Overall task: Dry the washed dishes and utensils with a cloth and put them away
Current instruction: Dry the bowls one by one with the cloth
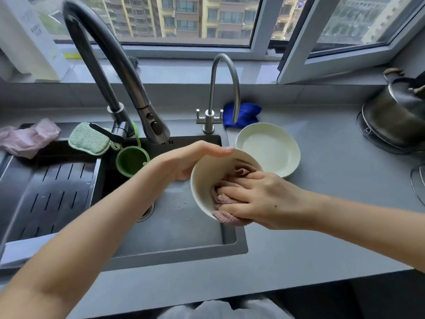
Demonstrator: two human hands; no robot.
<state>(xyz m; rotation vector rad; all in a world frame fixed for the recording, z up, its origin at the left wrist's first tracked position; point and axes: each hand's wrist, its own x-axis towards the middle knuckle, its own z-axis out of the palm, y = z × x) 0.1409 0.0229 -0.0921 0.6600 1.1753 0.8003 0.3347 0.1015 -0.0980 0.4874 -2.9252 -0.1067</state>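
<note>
Left hand (184,160): grips the cream bowl (203,180) from behind, fingers curled over its upper rim, holding it tilted on its side with the opening toward the right hand.
Right hand (259,199): fingers clenched on the pink cloth (226,199), pressing it into the bowl's interior.
Bowl location: above the right edge of the sink (174,226), just in front of the plate.
Plate (268,149): pale, lying on the counter (322,180) right of the sink; appears wet, though glare makes this uncertain.
Faucet (119,72): arches over the sink.
Green sponge (88,139): rests on the sink's rear edge.
</note>
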